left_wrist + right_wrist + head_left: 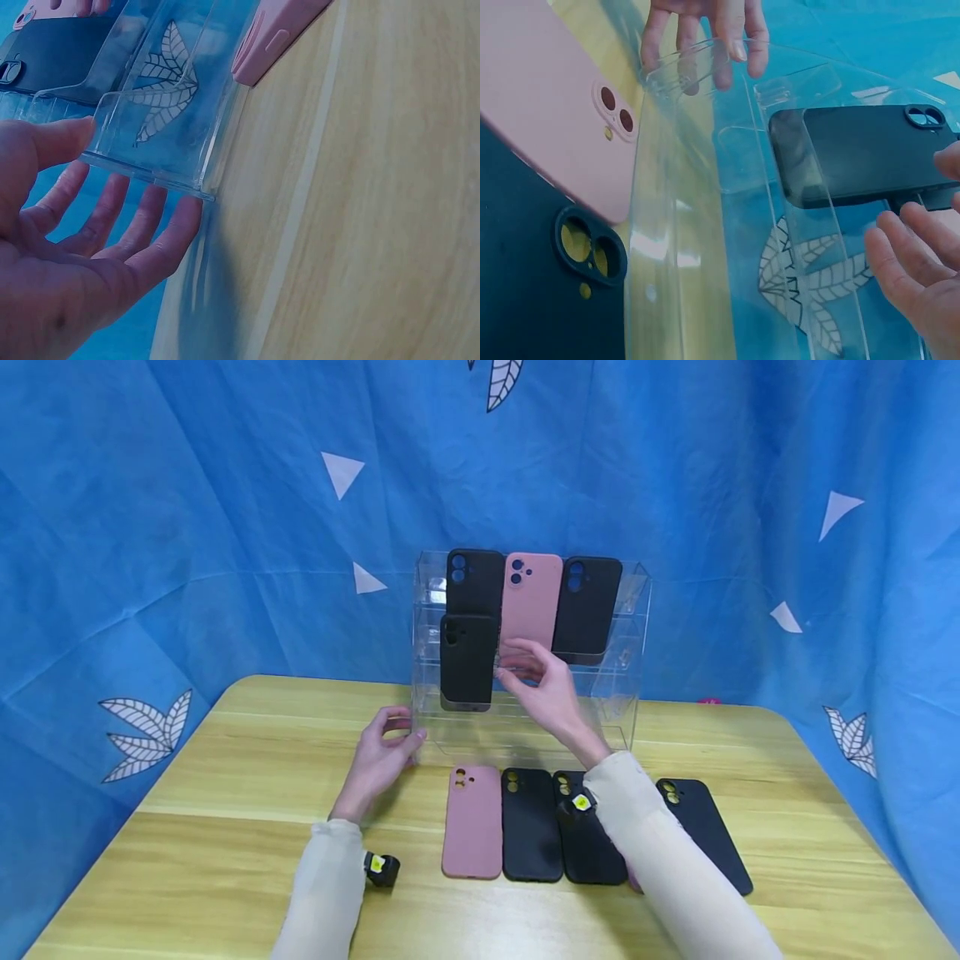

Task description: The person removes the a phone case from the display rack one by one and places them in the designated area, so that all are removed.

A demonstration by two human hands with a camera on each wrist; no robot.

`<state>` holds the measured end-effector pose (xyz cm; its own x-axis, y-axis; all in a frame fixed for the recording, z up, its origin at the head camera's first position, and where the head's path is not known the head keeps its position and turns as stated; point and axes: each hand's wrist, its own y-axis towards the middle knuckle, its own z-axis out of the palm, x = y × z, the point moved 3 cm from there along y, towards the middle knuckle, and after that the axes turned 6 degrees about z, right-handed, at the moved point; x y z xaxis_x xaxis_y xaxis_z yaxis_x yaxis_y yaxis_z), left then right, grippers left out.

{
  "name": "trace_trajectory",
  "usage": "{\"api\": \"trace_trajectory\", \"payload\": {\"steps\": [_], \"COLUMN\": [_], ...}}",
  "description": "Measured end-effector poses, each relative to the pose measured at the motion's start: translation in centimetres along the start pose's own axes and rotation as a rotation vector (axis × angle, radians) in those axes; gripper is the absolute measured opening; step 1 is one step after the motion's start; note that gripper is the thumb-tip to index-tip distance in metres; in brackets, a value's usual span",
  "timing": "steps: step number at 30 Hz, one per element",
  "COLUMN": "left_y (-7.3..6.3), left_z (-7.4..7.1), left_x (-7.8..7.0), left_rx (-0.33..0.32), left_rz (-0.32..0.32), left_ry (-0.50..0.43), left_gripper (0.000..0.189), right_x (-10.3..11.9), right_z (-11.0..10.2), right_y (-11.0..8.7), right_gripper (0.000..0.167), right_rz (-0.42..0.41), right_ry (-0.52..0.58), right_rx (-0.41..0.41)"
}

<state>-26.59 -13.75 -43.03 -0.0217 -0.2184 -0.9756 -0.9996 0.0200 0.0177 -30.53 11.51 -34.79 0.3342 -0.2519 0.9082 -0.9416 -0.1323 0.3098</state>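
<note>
A clear acrylic stand [517, 739] with stepped tiers stands on the table. My left hand [378, 760] holds its left end, thumb on the front side and fingers behind the edge in the left wrist view. In the top tier are a black phone case [475, 578], a pink phone case [531, 597] and another black phone case [587, 610]. One tier lower, a black phone case [467, 660] stands at the left. My right hand [547, 689] is just right of this lower case, fingers loosely bent and apart from the thumb, with nothing between them.
Before the stand lie a pink phone case [472, 822], a black phone case [531, 827] and more black cases, some partly under my right sleeve [660, 843]. A pink edge shows beside that sleeve. A blue patterned curtain [247, 510] hangs behind the wooden table [225, 860].
</note>
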Motion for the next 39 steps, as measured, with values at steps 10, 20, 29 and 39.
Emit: {"api": "trace_trajectory", "payload": {"steps": [10,20,29,39], "left_y": [0.1,0.0,0.1,-0.1], "left_z": [-0.1,-0.1,0.0,0.0], "left_x": [0.0,-0.3,-0.3,-0.1], "left_rx": [0.002,-0.002,-0.003,0.006], "left_rz": [0.002,-0.006,-0.001,-0.002], "left_ry": [-0.001,-0.003,-0.006,-0.008], "left_gripper": [0.045,0.045,0.044,0.045], "right_x": [-0.5,-0.4,-0.6,-0.7], "right_z": [1.0,1.7,1.9,1.7], "right_y": [0.5,0.9,0.9,0.9], "right_gripper": [0.044,0.045,0.044,0.043], "right_rz": [0.061,0.03,0.046,0.052], "right_ry": [0.032,-0.045,0.023,0.1], "right_rx": [0.014,-0.081,-0.125,-0.122]}}
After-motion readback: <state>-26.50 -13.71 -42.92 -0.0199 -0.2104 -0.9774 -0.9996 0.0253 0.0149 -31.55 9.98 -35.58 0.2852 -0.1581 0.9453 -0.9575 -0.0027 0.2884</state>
